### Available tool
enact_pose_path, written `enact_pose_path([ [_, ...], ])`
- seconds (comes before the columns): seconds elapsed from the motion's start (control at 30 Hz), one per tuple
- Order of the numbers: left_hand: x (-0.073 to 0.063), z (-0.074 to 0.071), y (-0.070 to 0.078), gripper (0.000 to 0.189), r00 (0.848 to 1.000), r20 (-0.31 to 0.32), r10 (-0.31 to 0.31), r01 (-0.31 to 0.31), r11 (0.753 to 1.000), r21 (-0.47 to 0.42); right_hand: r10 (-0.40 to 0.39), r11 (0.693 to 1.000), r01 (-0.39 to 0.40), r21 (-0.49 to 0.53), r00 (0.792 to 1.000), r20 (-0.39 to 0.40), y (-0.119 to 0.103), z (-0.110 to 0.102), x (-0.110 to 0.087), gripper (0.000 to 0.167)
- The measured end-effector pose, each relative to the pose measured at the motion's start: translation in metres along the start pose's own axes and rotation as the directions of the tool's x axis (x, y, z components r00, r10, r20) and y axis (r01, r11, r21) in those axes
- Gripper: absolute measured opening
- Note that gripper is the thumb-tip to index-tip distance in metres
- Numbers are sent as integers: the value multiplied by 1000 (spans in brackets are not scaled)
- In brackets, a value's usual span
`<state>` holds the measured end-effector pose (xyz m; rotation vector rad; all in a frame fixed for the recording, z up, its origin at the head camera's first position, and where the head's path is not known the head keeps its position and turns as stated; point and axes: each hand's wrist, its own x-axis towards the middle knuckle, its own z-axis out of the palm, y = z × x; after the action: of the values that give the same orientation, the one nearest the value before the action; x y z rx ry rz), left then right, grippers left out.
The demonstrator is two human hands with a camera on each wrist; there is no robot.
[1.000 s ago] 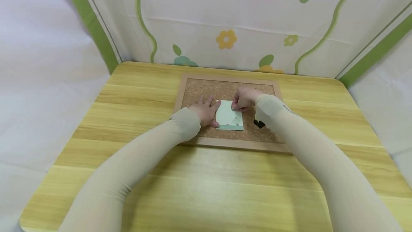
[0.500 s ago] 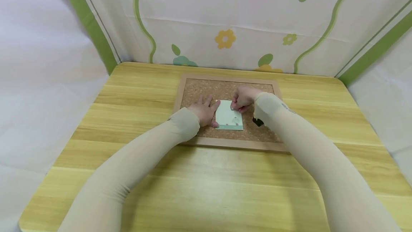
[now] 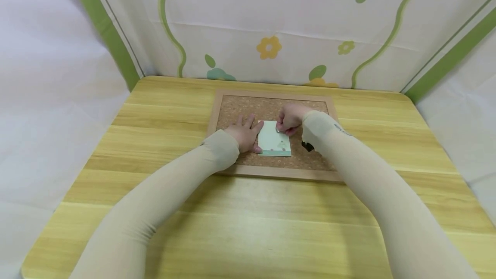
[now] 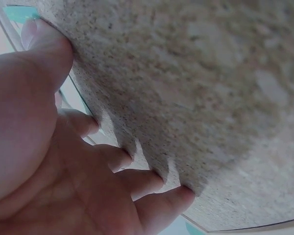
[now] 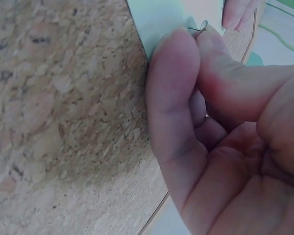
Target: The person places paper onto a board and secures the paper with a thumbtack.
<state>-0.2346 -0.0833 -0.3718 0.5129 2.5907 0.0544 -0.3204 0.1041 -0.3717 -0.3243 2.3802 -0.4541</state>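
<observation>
A pale green sheet of note paper [image 3: 273, 141] with a teal band along its near edge lies on a wood-framed cork board [image 3: 296, 159]. My left hand [image 3: 243, 136] rests with fingers spread over the cork, its thumb and forefinger on the paper's left edge. In the left wrist view, the fingertips [image 4: 183, 193] touch the cork and the thumb lies on the teal band. At the paper's right side, my right hand [image 3: 291, 117] pinches a small metal thumbtack [image 5: 204, 24] between thumb and forefinger. The tack's thin point shows above the paper; whether it touches cannot be made out.
A small black object [image 3: 308, 146] sits on the board, partly hidden by the right sleeve. The board lies on a light wooden table [image 3: 248, 223]. A white patterned curtain [image 3: 232, 42] hangs behind, with white cloth at both sides.
The head view has shifted slightly. Both hands keep nearly the same places on the paper and board, and the right hand still pinches the thumbtack.
</observation>
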Motion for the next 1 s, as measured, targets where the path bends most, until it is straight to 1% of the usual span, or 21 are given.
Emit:
enact_pose_path([
  [0.2, -1, 0, 1, 96, 1000, -3, -4, 4, 1000, 14, -5, 1000, 5, 2, 1000, -5, -3, 2, -4, 8],
  [0.47, -2, 0, 0, 96, 1000, -3, -5, 5, 1000, 9, -8, 999, 6, -44, 1000, -28, -8, 3, -4, 9],
  [0.63, -1, 0, 0, 96, 1000, -6, -8, 8, 1000, 2, -14, 1000, 14, -15, 1000, -16, -7, 1, -3, 8],
  [0.8, 0, 1, 1, 96, 1000, -2, -5, 5, 1000, -4, 3, 999, -4, 41, 1000, 14, -4, -2, -2, 7],
  [1.0, 4, 2, 1, 96, 1000, 5, -14, 14, 1000, -12, -6, 999, 5, 50, 1000, 25, -1, -3, -3, 8],
])
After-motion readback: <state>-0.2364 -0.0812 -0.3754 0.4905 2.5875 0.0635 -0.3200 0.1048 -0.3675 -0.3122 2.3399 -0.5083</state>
